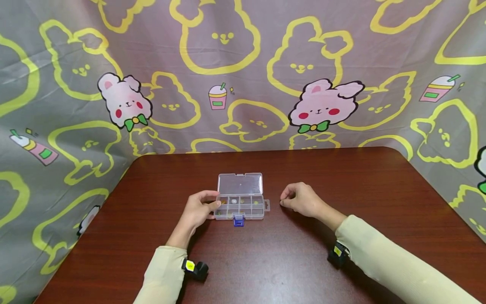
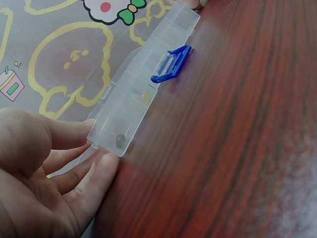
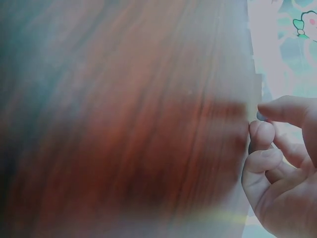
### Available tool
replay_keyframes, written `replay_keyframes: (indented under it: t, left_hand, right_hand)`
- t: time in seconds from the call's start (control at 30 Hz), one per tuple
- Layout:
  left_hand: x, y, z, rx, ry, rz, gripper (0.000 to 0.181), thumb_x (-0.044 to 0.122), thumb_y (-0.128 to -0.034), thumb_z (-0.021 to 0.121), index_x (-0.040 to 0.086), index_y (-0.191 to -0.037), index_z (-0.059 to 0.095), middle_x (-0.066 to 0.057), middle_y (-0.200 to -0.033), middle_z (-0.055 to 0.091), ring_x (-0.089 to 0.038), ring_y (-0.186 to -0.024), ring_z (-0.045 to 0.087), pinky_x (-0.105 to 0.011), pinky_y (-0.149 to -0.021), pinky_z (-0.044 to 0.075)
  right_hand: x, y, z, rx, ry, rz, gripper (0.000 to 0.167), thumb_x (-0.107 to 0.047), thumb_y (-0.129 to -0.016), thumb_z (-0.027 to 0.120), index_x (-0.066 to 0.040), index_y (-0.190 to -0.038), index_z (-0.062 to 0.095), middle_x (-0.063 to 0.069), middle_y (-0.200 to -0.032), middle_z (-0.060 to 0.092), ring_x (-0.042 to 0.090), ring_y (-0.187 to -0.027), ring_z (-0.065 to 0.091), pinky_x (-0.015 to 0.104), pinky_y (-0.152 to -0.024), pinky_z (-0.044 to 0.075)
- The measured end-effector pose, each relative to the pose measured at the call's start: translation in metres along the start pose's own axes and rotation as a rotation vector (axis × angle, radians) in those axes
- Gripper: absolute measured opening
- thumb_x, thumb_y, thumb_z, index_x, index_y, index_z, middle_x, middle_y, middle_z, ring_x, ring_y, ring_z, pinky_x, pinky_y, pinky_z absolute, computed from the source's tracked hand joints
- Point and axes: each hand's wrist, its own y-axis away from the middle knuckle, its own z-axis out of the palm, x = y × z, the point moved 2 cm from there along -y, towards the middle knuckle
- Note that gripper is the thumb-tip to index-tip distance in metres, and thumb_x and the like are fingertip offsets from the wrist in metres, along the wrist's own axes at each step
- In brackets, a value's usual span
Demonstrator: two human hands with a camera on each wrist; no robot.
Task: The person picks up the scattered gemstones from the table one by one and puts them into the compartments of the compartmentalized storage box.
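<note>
A clear plastic compartment box with a blue latch lies on the table, its lid raised at the back. Small bead-like pieces sit in several of its compartments, among them a white one and a dark green one. My left hand grips the box's left end between thumb and fingers. Right of the box, my right hand is low over the table. Between its thumb and index finger it pinches a small dark bead, mostly hidden by the fingertips.
The brown wooden table reaches back to a grey curtain with yellow bear outlines. A hanging tab sticks out from the box's right end. Each wrist wears a small black camera, the left one close to the tabletop.
</note>
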Motion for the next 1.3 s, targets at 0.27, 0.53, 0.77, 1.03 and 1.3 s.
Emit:
replay_keyframes:
  t: [0.27,0.53,0.77,1.03,1.3]
  left_hand:
    - [0.0,0.0,0.0,-0.002,-0.004,-0.007,0.029,-0.002,-0.0906,0.071,-0.002,-0.12,0.068,-0.021,-0.119,0.066,-0.018,-0.079,0.065,-0.029,-0.057,0.057]
    - [0.0,-0.001,0.0,0.002,-0.008,-0.006,0.029,-0.001,-0.0905,0.071,-0.001,-0.119,0.068,-0.021,-0.119,0.067,-0.018,-0.079,0.065,-0.029,-0.057,0.057]
    - [0.0,-0.001,0.001,0.003,0.007,-0.004,0.029,-0.002,-0.0901,0.071,-0.002,-0.119,0.068,-0.02,-0.118,0.067,-0.016,-0.076,0.065,-0.029,-0.056,0.057]
    - [0.0,-0.001,0.002,0.01,0.01,-0.001,0.029,-0.003,-0.0899,0.071,-0.002,-0.119,0.068,-0.021,-0.117,0.067,-0.015,-0.074,0.064,-0.028,-0.055,0.056]
    - [-0.002,-0.001,0.001,0.011,0.004,0.002,0.029,-0.002,-0.0902,0.071,-0.002,-0.119,0.068,-0.021,-0.118,0.067,-0.016,-0.076,0.065,-0.029,-0.056,0.057]
  right_hand:
    - [0.0,0.001,-0.001,0.001,-0.029,-0.008,0.007,-0.003,-0.086,0.072,-0.006,-0.084,0.067,0.001,-0.068,0.061,0.015,-0.053,0.056,0.029,-0.049,0.05]
    - [-0.003,0.003,0.001,-0.007,-0.066,-0.027,0.007,-0.003,-0.087,0.072,-0.006,-0.085,0.066,0.002,-0.067,0.061,0.015,-0.051,0.055,0.028,-0.048,0.048]
    - [-0.006,0.003,0.0,0.002,-0.075,-0.029,0.006,-0.002,-0.089,0.072,-0.005,-0.086,0.067,0.004,-0.07,0.063,0.016,-0.051,0.055,0.028,-0.048,0.049]
    - [-0.013,0.004,0.001,0.005,-0.087,-0.03,0.004,-0.003,-0.089,0.072,-0.004,-0.088,0.068,0.007,-0.072,0.065,0.016,-0.051,0.056,0.028,-0.048,0.049]
    - [-0.019,0.003,0.004,0.019,-0.096,-0.032,0.005,-0.003,-0.089,0.073,-0.005,-0.087,0.068,0.005,-0.072,0.065,0.021,-0.053,0.059,0.028,-0.049,0.05]
